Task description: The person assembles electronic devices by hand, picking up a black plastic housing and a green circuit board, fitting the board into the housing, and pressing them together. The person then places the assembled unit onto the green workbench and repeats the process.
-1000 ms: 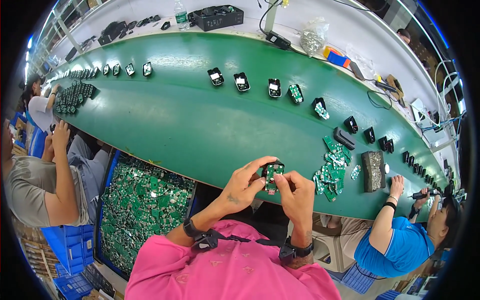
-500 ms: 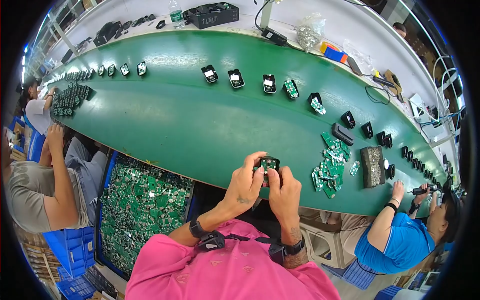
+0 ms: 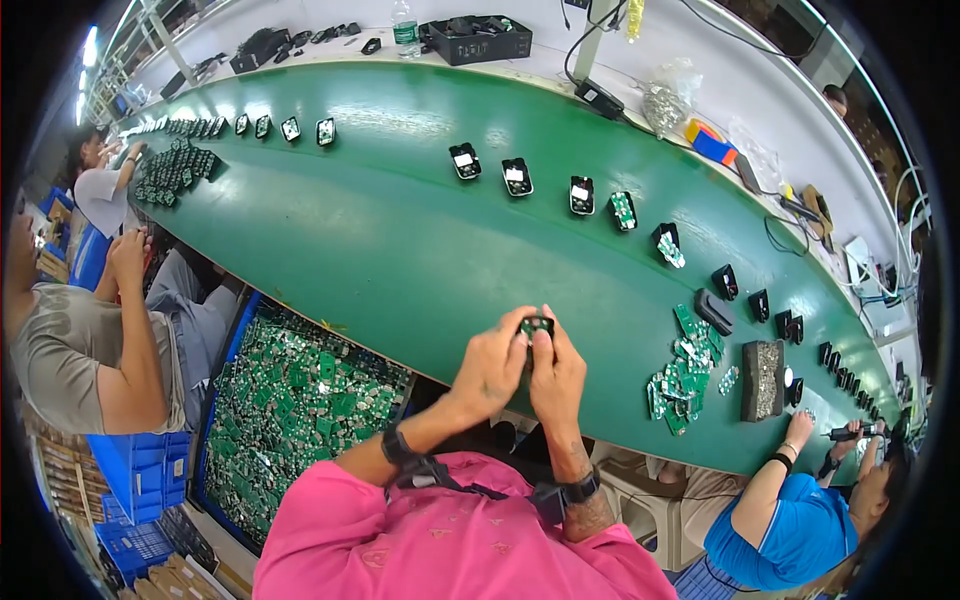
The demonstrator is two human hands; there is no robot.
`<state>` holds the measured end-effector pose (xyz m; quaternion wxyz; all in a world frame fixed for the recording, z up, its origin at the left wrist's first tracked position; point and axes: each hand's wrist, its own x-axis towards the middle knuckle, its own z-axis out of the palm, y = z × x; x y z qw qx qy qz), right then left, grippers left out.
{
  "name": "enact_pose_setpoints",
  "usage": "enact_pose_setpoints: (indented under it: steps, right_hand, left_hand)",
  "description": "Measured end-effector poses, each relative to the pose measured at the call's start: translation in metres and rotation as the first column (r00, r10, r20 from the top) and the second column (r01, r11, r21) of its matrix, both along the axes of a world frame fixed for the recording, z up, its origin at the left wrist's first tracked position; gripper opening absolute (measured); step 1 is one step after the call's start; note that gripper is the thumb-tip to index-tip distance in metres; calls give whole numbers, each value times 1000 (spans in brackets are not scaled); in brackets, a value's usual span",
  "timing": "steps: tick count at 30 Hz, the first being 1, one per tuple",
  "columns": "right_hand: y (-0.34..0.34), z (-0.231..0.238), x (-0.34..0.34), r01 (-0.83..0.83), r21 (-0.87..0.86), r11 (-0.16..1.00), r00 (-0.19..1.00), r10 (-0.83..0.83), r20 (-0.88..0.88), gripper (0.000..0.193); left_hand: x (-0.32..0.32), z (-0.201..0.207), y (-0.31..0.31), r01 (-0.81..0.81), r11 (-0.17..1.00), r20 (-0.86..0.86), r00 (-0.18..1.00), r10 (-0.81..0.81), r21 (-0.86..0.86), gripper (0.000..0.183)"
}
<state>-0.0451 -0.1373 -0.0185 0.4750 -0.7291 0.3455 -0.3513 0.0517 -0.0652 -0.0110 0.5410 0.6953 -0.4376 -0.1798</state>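
Near the front edge of the green work surface (image 3: 400, 260), I hold a small black casing with a green circuit board (image 3: 537, 325) in it. My left hand (image 3: 486, 368) is closed round its left side, and my right hand (image 3: 557, 378) grips the right side. Both thumbs press on the near face and cover much of it. A loose pile of green circuit boards (image 3: 683, 375) lies to the right of my hands. Beyond them, black casings stand in a spaced row; one casing (image 3: 623, 210) has a green board in it, and another (image 3: 669, 246) holds a tilted board.
Left of me is a blue-edged bin of circuit boards (image 3: 295, 410). A dark speckled block (image 3: 763, 382) and a black oblong case (image 3: 713, 311) lie at right. People sit on both sides; the one in blue (image 3: 790, 525) holds a corded tool. A bottle (image 3: 405, 30) stands at the back.
The view has turned, so the surroundings sit further right. The casing has tipped in my hands and shows less of its face. My right fingers have closed further over its far side.
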Motion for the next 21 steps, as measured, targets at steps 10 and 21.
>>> enact_pose_setpoints:
  steps: [10, 21]
  right_hand:
    - [3, -17, -56, -172, -81, 982, 955, 146, -259, 33]
    - [-36, 2, -167, 450, -392, 802, 724, -585, -366, 18]
  left_hand:
    - [343, -43, -90, -409, 907, 171, 891, 420, -98, 34]
    - [308, -20, -118, -282, 958, 757, 637, 144, 55, 80]
